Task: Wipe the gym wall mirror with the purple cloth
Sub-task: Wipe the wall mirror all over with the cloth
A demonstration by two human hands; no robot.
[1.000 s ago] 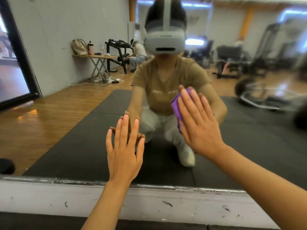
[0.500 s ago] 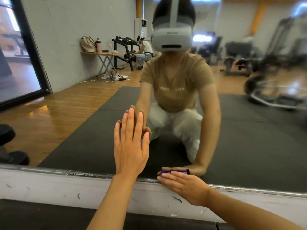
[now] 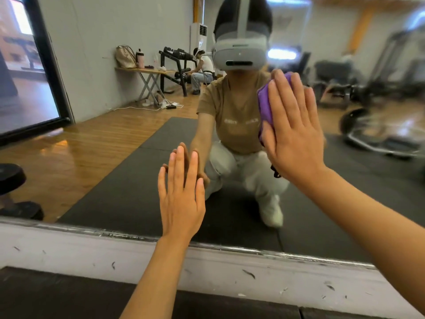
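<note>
Right hand [image 3: 296, 125] flat, fingers straight, pressing the purple cloth [image 3: 264, 107] onto the mirror [image 3: 103, 157], well above the mirror's bottom edge [image 3: 92, 230]. Open palm spreads pressure, prob. for a wide swipe. Left hand [image 3: 181, 196] splayed flat on the glass, low, just above that edge: a brace, by the look. No grip curled on either side. Vs half a sec ago: cloth was down at the edge, now it's up high; left hand hasn't budged.

This is a gym. A big wall mirror [image 3: 96, 143] shows a rack of weights [image 3: 176, 65], black floor mats [image 3: 128, 180] and workout machines [image 3: 391, 72].
</note>
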